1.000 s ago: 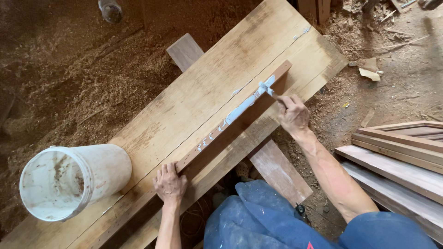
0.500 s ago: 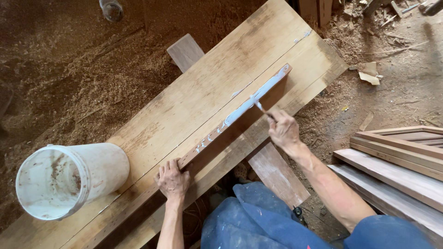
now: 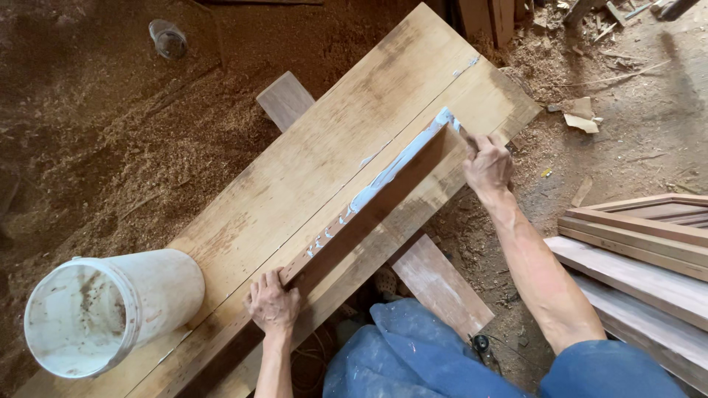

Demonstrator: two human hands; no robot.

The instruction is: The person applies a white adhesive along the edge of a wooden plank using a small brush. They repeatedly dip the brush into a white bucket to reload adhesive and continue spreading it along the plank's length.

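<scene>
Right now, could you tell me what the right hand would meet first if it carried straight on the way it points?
The right hand points up-left along the glue-smeared wooden strip; its far end comes first, then the bare plywood board, though height is hard to judge.
</scene>
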